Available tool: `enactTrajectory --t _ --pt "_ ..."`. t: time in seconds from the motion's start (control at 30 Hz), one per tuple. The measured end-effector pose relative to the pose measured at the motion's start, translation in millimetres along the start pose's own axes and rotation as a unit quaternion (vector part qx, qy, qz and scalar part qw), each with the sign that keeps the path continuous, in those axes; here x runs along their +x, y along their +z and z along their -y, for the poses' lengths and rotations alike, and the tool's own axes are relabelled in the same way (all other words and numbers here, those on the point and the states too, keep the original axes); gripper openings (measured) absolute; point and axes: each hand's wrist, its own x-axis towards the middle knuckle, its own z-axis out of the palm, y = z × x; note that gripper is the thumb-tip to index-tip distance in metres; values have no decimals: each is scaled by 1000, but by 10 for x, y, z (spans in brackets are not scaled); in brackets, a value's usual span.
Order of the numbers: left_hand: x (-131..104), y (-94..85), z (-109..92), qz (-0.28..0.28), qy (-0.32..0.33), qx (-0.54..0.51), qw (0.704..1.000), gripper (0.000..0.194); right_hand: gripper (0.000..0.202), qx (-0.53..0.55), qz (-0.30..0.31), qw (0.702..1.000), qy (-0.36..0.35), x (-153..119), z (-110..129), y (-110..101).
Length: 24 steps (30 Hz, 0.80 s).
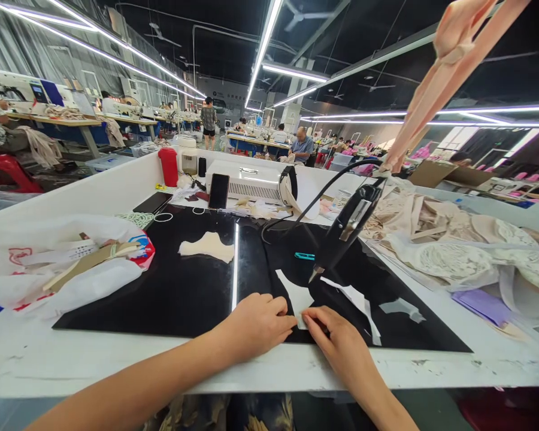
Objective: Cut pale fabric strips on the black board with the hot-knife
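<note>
A white cut fabric piece (297,293) lies on the black work mat (161,305) in front of me. My right hand (341,338) pinches its lower end between thumb and forefinger. My left hand (258,323) is closed, its fingertips at the left edge of that same end; its thumb is mostly hidden. Just above the piece, the metal tip of a black corded tool (341,230) points down. Pink straps (449,78) hold this tool up, and neither hand touches it. Right of the piece lies a narrow white strip (357,302).
A cream fabric piece (208,246), a teal cutter (304,256) and a pale scrap (402,309) lie on the mat. A plastic bag (117,278) sits left, lace garments (444,257) right. Behind stand a phone (218,191) and a white vented box (247,182). People work farther back.
</note>
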Motion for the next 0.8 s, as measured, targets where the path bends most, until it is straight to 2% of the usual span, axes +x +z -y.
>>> enactTrajectory --t 0.17,0.37,0.6,0.8 --pt "12 -39 1 16 -9 -11 1000 23 29 21 -3 1000 22 32 36 -60" --pt "5 -19 7 16 -13 -20 1000 23 30 61 -41 995 74 195 12 -140" --pt "3 54 28 -5 -11 -32 999 22 35 183 -63 970 145 637 -153 -224" --pt "3 77 30 -13 -20 -33 999 22 23 301 -71 932 189 1141 -247 -176"
